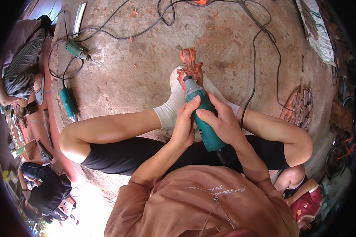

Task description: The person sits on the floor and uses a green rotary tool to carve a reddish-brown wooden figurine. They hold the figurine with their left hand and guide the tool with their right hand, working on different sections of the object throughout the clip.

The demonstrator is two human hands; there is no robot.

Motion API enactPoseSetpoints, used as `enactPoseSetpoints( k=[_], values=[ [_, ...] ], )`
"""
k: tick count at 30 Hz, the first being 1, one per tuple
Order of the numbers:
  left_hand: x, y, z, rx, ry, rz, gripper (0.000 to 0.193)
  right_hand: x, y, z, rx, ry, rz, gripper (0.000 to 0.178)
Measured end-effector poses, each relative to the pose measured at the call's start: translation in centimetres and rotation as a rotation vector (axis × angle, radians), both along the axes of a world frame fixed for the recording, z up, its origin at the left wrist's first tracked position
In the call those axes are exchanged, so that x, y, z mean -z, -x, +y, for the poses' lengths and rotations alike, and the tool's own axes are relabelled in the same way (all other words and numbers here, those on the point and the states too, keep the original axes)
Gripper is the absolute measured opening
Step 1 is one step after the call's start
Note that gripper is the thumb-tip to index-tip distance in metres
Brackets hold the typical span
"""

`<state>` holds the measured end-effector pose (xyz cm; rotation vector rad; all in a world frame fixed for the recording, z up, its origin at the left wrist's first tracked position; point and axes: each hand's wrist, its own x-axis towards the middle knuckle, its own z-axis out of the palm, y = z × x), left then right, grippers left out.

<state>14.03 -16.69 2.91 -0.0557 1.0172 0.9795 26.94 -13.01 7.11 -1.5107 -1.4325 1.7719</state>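
Between them, my two hands grip a green rotary grinder with a grey nose [207,126]. My left hand [184,122] wraps its left side, thumb along the top near the nose. From the right, my right hand [224,118] closes round the body with its thumb laid across it. The tool's tip points away from me and meets, or nearly meets, a reddish-brown wood carving [190,63]. My feet in white socks [171,98] hold the carving from both sides. Its lower part is hidden behind the grinder and my feet.
Two more green power tools, a drill-like one [76,49] and a slim grinder [68,103], lie at the left. Black cables [254,67] cross the concrete floor. Several carving chisels [303,106] lie at the right. Other people sit at left, lower left and lower right.
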Motion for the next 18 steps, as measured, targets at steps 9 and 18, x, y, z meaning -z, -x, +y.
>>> enactPoseSetpoints(
  k=[9,18],
  values=[
    [0.46,-0.45,-0.01,0.034,-0.005,-0.024,0.042,0.03,-0.58,-0.42,0.025,-0.024,-0.033,0.069],
    [0.37,-0.02,0.17,0.010,0.008,-0.027,0.045,-0.10,-0.05,0.13,-0.010,0.018,-0.025,0.069]
  ],
)
